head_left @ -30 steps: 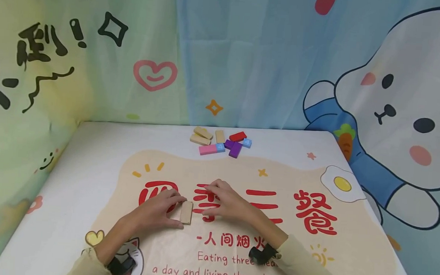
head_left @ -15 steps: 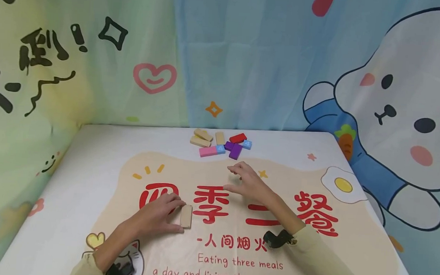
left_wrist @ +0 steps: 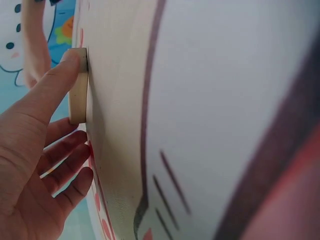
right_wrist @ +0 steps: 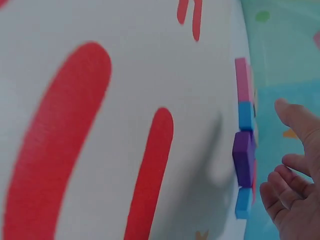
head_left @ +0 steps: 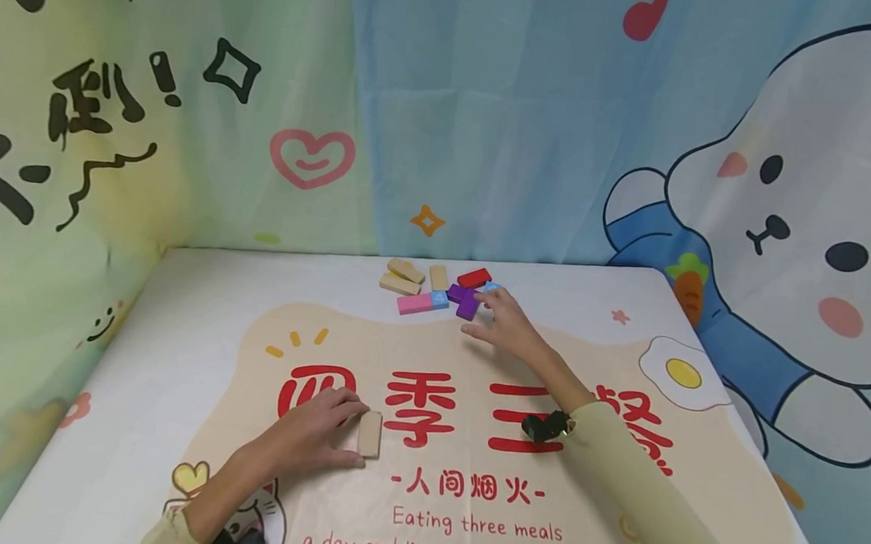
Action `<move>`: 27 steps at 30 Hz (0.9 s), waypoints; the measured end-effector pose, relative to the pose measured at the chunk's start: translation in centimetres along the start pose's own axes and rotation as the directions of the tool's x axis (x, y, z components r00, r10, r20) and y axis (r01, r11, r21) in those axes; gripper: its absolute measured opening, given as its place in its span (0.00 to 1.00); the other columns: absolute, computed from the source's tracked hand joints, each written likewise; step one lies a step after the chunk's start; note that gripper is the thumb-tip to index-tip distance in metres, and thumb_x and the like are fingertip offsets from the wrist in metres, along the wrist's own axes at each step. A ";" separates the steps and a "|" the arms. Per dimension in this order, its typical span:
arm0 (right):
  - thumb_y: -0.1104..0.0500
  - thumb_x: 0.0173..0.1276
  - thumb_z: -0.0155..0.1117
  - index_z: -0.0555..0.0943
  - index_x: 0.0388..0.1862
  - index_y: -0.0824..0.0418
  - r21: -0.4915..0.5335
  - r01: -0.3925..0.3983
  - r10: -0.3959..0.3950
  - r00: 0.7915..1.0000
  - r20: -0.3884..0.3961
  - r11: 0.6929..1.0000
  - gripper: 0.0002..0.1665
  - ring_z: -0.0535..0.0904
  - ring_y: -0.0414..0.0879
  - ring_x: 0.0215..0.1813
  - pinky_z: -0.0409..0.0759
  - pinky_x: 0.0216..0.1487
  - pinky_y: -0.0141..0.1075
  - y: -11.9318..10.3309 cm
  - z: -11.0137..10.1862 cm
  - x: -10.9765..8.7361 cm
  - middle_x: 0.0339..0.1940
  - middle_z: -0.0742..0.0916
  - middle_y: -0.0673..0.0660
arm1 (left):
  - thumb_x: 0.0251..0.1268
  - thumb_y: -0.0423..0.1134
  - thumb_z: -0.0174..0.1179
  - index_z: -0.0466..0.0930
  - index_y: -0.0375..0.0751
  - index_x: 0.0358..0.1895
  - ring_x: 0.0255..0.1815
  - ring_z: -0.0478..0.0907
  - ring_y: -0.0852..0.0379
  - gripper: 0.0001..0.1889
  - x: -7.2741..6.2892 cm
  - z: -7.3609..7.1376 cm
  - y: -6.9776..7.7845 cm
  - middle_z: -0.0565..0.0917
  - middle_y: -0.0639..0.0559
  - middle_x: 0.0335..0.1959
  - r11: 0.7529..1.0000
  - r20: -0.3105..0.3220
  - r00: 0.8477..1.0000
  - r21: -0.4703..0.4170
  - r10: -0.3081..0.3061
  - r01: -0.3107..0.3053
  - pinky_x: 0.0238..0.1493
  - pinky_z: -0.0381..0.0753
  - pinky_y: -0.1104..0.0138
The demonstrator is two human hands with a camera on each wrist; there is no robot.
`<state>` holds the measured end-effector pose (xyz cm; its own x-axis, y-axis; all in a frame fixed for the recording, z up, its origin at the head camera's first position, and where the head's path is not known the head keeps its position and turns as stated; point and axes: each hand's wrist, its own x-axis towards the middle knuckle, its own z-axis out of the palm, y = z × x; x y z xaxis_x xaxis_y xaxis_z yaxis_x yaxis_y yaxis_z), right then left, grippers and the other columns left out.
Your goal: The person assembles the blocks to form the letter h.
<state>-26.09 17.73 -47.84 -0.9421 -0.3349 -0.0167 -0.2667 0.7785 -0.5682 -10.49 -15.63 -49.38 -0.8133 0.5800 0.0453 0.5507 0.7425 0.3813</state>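
A plain tan wooden block (head_left: 371, 435) lies on the printed tablecloth. My left hand (head_left: 312, 431) holds it by its two ends, the thumb (left_wrist: 65, 65) on one and the index finger on the other in the left wrist view. At the far side, my right hand (head_left: 505, 325) hovers by the purple blocks (head_left: 467, 308) with fingers loosely bent. Nothing lies between its fingers in the right wrist view, where the front purple block (right_wrist: 243, 157) stands apart from them. That hand partly covers a blue block (head_left: 490, 287) in the head view.
Around the purple blocks lie a pink block (head_left: 414, 304), another blue block (head_left: 440, 299), a red block (head_left: 475, 277) and several tan blocks (head_left: 400, 284). A printed curtain (head_left: 479, 143) hangs behind the table's far edge.
My right hand has moved away from the tan block by the left hand, forward and to the right, up to the coloured blocks. The left hand has stayed at its block.
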 end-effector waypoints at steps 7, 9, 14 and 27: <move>0.46 0.62 0.69 0.66 0.71 0.63 0.066 -0.111 0.110 0.994 0.015 0.992 0.43 0.68 0.58 0.66 0.74 0.65 0.53 0.9 0.4 2.0 0.65 0.71 0.65 | 0.45 0.61 0.73 0.77 0.49 0.59 0.50 0.74 0.63 0.36 0.0 0.1 0.0 0.78 0.56 0.53 1.000 -0.004 1.000 0.003 0.010 -0.010 0.51 0.82 0.66; 0.46 0.63 0.69 0.65 0.71 0.63 0.111 -0.136 0.134 0.991 0.021 0.984 0.44 0.68 0.58 0.66 0.73 0.65 0.52 1.2 0.6 2.4 0.64 0.72 0.65 | 0.46 0.61 0.73 0.78 0.49 0.59 0.51 0.74 0.63 0.36 0.1 0.1 0.0 0.78 0.56 0.53 1.000 -0.006 1.000 0.008 0.018 -0.018 0.51 0.82 0.66; 0.46 0.61 0.70 0.66 0.71 0.64 0.169 -0.155 0.154 0.988 0.020 0.973 0.44 0.68 0.58 0.67 0.71 0.67 0.52 1.7 0.7 3.1 0.64 0.72 0.64 | 0.45 0.62 0.72 0.78 0.49 0.59 0.51 0.75 0.62 0.37 0.0 0.1 0.0 0.79 0.56 0.53 0.999 -0.011 1.000 0.026 0.023 -0.023 0.52 0.82 0.65; 0.47 0.60 0.71 0.64 0.72 0.64 0.113 -0.177 0.174 0.984 0.033 0.978 0.46 0.66 0.58 0.70 0.70 0.69 0.51 2.1 1.1 4.0 0.67 0.70 0.64 | 0.46 0.62 0.72 0.77 0.49 0.60 0.51 0.75 0.62 0.37 0.0 0.0 0.0 0.78 0.56 0.53 1.000 -0.008 1.000 0.019 0.022 -0.021 0.52 0.82 0.65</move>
<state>-30.18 17.47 -50.03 -0.9669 -0.2115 -0.1427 -0.0711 0.7605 -0.6454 -10.52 -15.64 -49.41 -0.8027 0.5933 0.0606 0.5715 0.7362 0.3626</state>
